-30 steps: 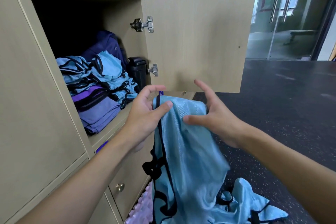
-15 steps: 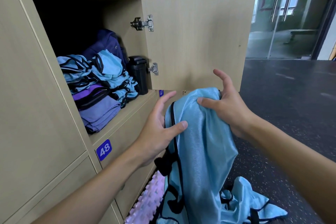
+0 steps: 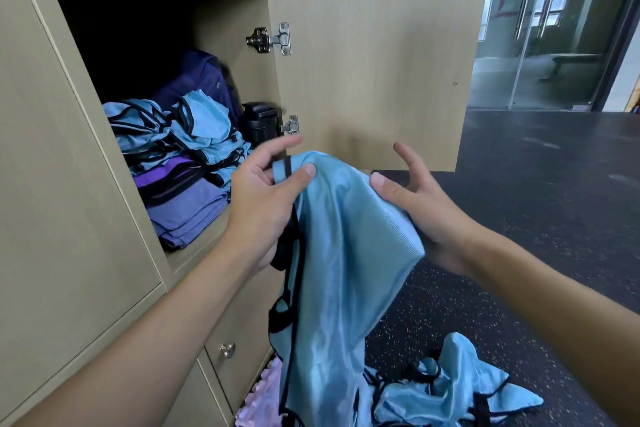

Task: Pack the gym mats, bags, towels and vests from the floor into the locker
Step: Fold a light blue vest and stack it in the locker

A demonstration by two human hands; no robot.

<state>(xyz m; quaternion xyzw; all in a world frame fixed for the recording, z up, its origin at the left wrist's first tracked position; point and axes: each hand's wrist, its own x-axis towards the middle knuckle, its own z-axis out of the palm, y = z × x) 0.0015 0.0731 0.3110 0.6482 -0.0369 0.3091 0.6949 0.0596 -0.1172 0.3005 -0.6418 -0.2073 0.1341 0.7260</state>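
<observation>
Left hand (image 3: 266,198) pinches blue vest (image 3: 332,270) at its black-trimmed top edge; right hand (image 3: 426,211) pinches the opposite top corner; cloth hangs below both.

In locker (image 3: 225,80): navy bag (image 3: 201,80) 1, black container (image 3: 259,123) 1, stacked vests (image 3: 204,125) several. Outside locker: held vest (image 3: 339,253) 1, floor vest (image 3: 460,392) 1, pink mat (image 3: 263,395) 1.

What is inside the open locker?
Blue vests on folded purple cloth, a dark bag behind, a black container at right. The back is too dark to see.
</observation>
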